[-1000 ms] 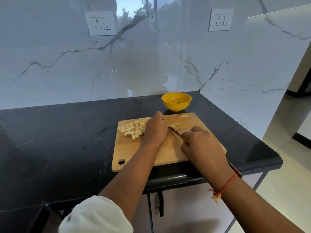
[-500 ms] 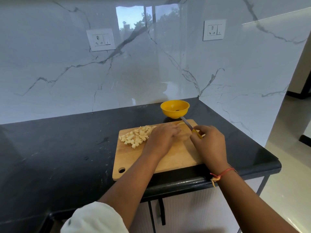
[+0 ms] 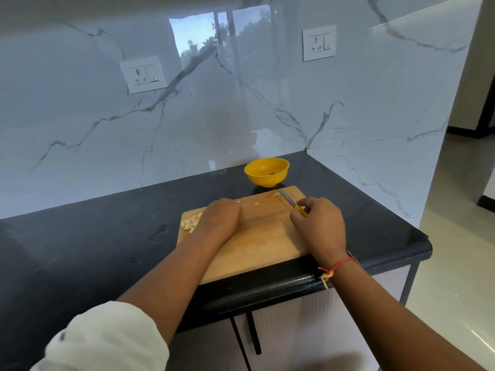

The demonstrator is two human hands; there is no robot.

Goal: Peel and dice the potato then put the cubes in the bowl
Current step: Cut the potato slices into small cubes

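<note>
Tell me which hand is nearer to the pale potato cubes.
Left. The left hand lies directly beside the pale potato cubes; the right hand lies across the wooden board.

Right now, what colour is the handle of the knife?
Yellow; the head view shows the knife handle in the right hand.

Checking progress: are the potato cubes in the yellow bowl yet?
No, the potato cubes lie piled on the cutting board, apart from the yellow bowl.

- A home kitchen.
- A shiny black stone bench (image 3: 80, 236) sits over pale cupboard doors (image 3: 308, 336).
- White marble wall (image 3: 80, 135) with white plug sockets (image 3: 143, 74).
- A wooden chopping board (image 3: 267, 236) lies on the bench.
</note>
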